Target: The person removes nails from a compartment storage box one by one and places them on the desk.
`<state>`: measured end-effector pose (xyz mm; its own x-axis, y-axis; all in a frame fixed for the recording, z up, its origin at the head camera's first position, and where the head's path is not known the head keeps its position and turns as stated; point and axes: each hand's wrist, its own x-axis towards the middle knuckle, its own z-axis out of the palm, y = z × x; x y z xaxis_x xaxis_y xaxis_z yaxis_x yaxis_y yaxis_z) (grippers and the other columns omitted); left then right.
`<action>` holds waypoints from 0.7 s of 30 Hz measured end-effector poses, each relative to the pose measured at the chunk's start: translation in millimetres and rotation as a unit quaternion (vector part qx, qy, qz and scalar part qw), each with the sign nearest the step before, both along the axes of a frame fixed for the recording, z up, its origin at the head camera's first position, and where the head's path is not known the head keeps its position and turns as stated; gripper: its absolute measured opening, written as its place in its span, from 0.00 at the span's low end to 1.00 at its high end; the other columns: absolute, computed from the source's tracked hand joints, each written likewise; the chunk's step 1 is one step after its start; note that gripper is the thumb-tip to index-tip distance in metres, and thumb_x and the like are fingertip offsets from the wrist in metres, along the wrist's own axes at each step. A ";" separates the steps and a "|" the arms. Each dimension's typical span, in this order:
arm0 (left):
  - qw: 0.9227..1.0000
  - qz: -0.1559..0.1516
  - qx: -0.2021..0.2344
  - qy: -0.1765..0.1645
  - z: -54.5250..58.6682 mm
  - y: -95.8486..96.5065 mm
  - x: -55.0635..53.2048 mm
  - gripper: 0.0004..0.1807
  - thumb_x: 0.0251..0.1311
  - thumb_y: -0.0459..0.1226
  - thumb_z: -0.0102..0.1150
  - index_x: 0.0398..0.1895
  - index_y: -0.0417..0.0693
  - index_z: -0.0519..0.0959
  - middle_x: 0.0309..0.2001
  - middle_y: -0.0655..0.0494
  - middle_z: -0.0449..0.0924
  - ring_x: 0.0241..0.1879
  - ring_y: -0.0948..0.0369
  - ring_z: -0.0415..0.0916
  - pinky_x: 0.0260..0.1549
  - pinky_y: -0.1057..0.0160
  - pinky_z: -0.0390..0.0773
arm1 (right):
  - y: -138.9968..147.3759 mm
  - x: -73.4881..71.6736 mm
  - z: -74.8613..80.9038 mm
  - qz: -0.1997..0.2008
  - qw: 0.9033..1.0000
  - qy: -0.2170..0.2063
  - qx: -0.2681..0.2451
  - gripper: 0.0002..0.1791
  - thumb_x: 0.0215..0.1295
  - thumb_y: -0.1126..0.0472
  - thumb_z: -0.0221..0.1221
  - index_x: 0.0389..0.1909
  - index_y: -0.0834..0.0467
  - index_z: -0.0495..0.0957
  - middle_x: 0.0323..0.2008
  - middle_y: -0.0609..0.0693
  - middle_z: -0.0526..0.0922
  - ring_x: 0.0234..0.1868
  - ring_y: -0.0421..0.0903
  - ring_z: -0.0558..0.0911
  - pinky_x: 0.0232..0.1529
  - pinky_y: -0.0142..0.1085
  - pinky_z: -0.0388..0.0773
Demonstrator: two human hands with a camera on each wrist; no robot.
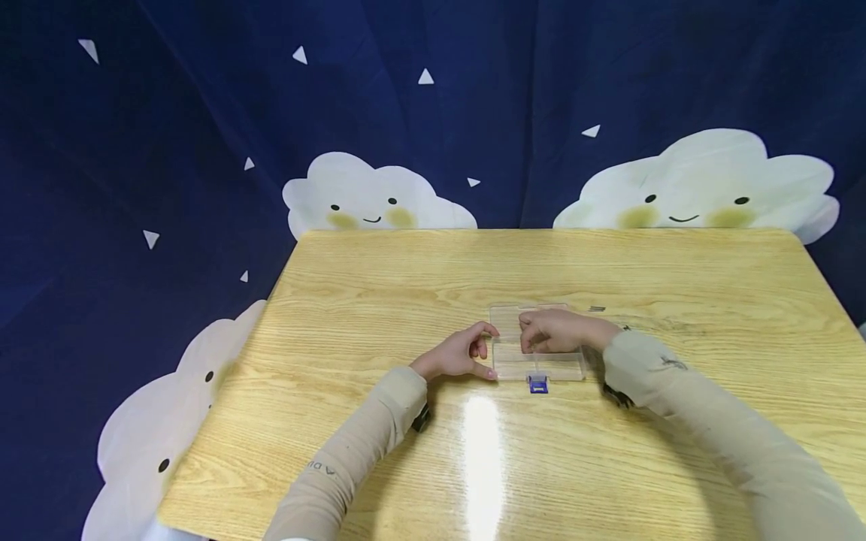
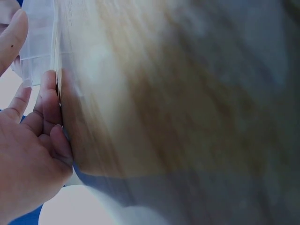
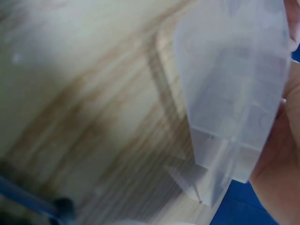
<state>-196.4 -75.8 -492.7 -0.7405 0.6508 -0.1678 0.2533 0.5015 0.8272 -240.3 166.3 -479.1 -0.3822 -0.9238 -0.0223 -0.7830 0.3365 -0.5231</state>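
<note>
A clear plastic box (image 1: pixel 512 366) lies on the table with its lid (image 1: pixel 504 317) folded back to the far side. A divider crosses its tray, and a blue latch (image 1: pixel 537 385) hangs at the near edge. My left hand (image 1: pixel 460 353) holds the box's left side, thumb at the near corner and index finger near the hinge. In the left wrist view, the left hand (image 2: pixel 33 154) reaches up to the box wall. My right hand (image 1: pixel 555 330) is over the box, its bent fingers pointing down into the tray; the fingertips are hidden. Beyond the clear wall (image 3: pixel 220 93), the right wrist view shows part of that hand (image 3: pixel 276 154).
Several thin dark pieces (image 1: pixel 597 309) lie on the wooden table (image 1: pixel 379 285) just right of the lid. Behind the table hangs a dark blue curtain (image 1: pixel 352 98) with white clouds and triangles.
</note>
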 end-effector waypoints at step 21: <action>1.000 0.000 0.003 0.003 0.0 0.2 0.0 0.33 0.44 0.35 0.71 0.53 0.44 0.64 0.28 0.52 0.68 0.26 0.64 0.61 0.29 0.70 0.62 | 2.6 2.4 -9.5 0.017 0.997 0.062 -0.032 0.05 0.59 0.65 0.59 0.27 0.51 0.79 0.27 0.41 0.61 0.26 0.36 0.62 0.27 0.29 0.64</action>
<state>-196.4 -75.6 -492.8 -0.7416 0.6519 -0.1584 0.2587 0.4958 0.8290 -237.8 168.8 -488.6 -0.3473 -0.9340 0.0834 -0.8536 0.2781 -0.4404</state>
